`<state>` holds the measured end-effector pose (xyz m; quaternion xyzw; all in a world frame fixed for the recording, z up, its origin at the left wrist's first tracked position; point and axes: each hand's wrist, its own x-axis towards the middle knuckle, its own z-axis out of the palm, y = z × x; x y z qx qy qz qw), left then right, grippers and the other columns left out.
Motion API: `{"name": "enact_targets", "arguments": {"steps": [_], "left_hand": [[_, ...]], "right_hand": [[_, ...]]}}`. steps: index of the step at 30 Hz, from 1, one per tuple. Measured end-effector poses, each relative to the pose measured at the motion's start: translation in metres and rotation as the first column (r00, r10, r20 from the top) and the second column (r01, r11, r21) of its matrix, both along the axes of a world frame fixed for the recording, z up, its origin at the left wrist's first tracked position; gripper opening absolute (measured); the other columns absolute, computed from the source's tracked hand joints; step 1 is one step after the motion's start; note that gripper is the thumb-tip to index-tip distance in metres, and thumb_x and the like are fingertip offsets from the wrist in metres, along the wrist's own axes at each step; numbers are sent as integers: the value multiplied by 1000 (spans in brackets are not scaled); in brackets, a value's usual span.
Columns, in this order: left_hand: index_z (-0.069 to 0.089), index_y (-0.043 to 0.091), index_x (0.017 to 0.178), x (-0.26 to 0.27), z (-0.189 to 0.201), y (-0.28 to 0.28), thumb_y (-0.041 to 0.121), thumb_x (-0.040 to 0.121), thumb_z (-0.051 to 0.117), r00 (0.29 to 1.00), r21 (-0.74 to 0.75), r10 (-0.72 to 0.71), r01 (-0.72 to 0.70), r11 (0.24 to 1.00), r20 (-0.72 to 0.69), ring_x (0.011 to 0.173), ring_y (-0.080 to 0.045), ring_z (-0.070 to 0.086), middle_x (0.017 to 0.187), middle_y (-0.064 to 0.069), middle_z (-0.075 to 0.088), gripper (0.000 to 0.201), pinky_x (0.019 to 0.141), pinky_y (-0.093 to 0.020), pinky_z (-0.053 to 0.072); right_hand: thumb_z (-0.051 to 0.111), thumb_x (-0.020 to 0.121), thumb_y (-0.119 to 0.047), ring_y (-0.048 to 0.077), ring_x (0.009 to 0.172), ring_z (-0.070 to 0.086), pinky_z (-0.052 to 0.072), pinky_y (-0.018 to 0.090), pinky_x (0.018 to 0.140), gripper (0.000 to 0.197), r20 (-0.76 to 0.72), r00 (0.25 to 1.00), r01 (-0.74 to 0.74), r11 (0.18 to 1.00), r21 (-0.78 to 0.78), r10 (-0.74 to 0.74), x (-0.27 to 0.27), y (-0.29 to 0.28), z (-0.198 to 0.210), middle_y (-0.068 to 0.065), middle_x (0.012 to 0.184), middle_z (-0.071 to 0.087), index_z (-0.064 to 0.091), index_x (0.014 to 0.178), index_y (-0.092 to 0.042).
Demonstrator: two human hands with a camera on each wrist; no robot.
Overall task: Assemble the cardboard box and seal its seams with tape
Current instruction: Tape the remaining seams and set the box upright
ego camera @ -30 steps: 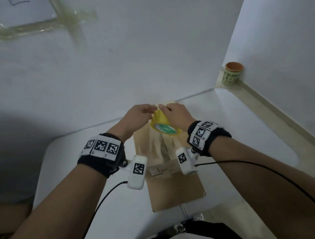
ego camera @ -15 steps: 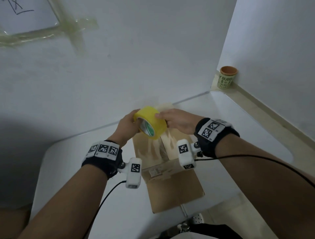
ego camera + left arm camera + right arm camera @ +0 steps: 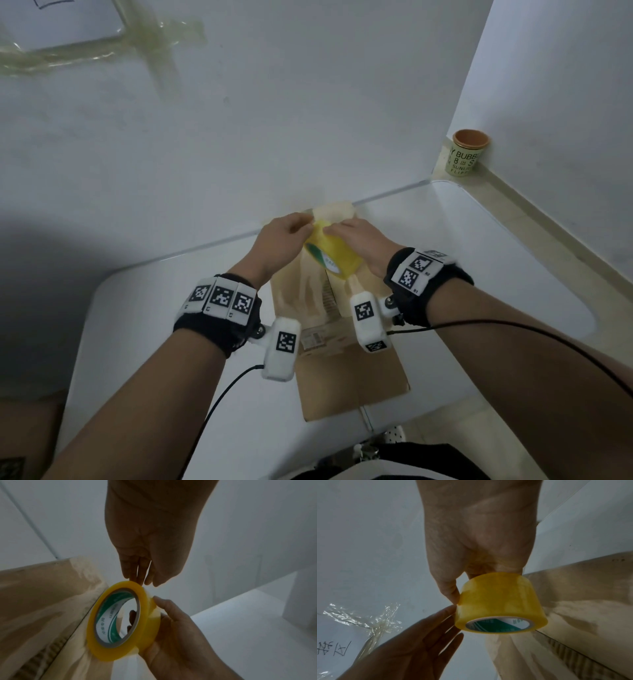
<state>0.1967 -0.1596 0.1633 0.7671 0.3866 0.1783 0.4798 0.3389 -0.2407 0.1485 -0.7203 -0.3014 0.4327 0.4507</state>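
A yellow tape roll (image 3: pixel 334 255) with a green-printed core hangs above the far half of the brown cardboard box (image 3: pixel 352 377), which lies on the white table (image 3: pixel 479 257). My right hand (image 3: pixel 356 236) grips the roll (image 3: pixel 500 601), thumb on its outer face (image 3: pixel 149 628) and fingers inside the core. My left hand (image 3: pixel 306 226) reaches in from the left. Its straight fingertips (image 3: pixel 142 582) touch the roll's upper edge. The box's top (image 3: pixel 34 601) shows a centre seam with pale, glossy strips of tape beside it (image 3: pixel 582 595).
The table's far edge meets a white wall just beyond the box. A green and orange paper cup (image 3: pixel 467 152) stands on the ledge at the back right. Crumpled clear tape holds a sheet of paper (image 3: pixel 154 41) on the wall, upper left. Cables trail from both wrists.
Half a second ago the roll was held higher and on edge. It has since come down over the box's far end, with both hands still on it.
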Motion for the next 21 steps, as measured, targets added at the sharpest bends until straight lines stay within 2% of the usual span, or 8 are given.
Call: {"name": "enact_targets", "arguments": {"steps": [2,5,8,10,12,15,16,21], "left_hand": [[63,18,125,4,-1,-2,30,96,54,999,138,10,-3,990,-47,105,-2,52,120,9,62,33,87,-13,36],[67,19,118,7,-5,-1,37,93,57,998,176,4,7,984,-64,96,0,55,114,8,62,32,71,-4,38],[69,20,108,8,-9,0,43,88,64,998,160,-3,13,987,-59,94,-3,58,106,9,63,31,72,-8,40],[70,19,105,8,-15,2,35,86,68,999,160,12,-6,987,-36,94,-6,60,102,6,65,25,74,-12,42],[72,17,100,7,-21,6,22,88,66,998,80,59,-61,995,33,88,-9,62,97,3,69,14,75,-16,47],[71,4,94,2,-28,13,13,90,64,984,-166,141,-121,979,113,77,-12,62,91,-8,69,12,69,-18,54],[71,0,96,-1,-30,16,13,90,64,982,-217,152,-126,968,109,78,-13,62,90,-11,68,15,69,-16,55],[70,-3,94,-16,-46,22,12,89,65,976,-323,189,-146,935,107,80,-16,61,90,-14,68,17,71,-19,54]], "right_hand": [[62,86,-35,28,103,65,51,45,96,39,18,1000,-18,1000,-11,19,0,1,-1,11,111,68,66,112,-7],[57,89,-45,24,106,62,49,40,98,48,60,997,-43,999,-17,44,2,2,-1,8,118,66,63,118,-8],[41,89,-65,18,106,57,44,33,97,70,27,998,-63,996,-60,65,3,0,3,-1,119,59,55,127,-9],[44,79,-74,19,106,59,44,36,100,82,38,996,-80,994,-70,83,4,0,3,1,119,61,56,128,-9],[56,73,-69,24,106,63,48,44,99,78,85,985,-144,987,-75,150,7,-1,0,7,117,66,60,123,-10],[68,82,-42,31,100,66,51,46,93,47,194,912,-338,930,-146,362,9,-4,-2,15,110,69,65,113,-6],[68,84,-39,31,99,66,51,45,91,43,217,888,-377,911,-166,406,8,-5,-2,16,108,69,65,111,-6],[54,87,-58,24,94,66,51,36,83,49,346,755,-463,827,-320,557,0,-2,0,6,99,68,65,100,-12]]}}
